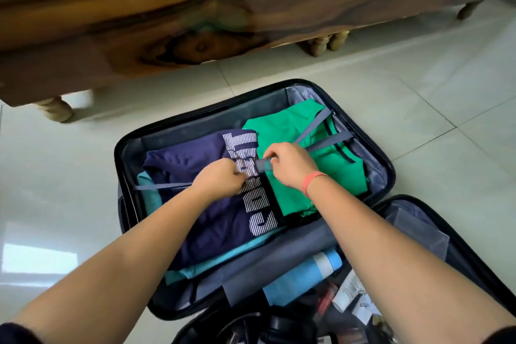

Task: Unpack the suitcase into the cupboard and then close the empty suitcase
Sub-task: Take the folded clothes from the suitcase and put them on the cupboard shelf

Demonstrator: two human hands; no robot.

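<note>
Pale glossy floor tiles (418, 78) carry an open suitcase (120, 153) lying flat just in front of blurred wooden furniture (139, 22) on turned legs. Both hands meet over the middle of the far half. The left hand (220, 180) curls its fingers around the end of a grey strap (162, 186) and the right hand (290, 163), an orange band (312, 180) on its wrist, pinches the grey buckle (264, 166), all above a folded navy shirt (201, 165) and a green garment (293, 126). Open tile lies left and far right of the case, while the near half holds a blue bottle (301, 274) among blurred items.
</note>
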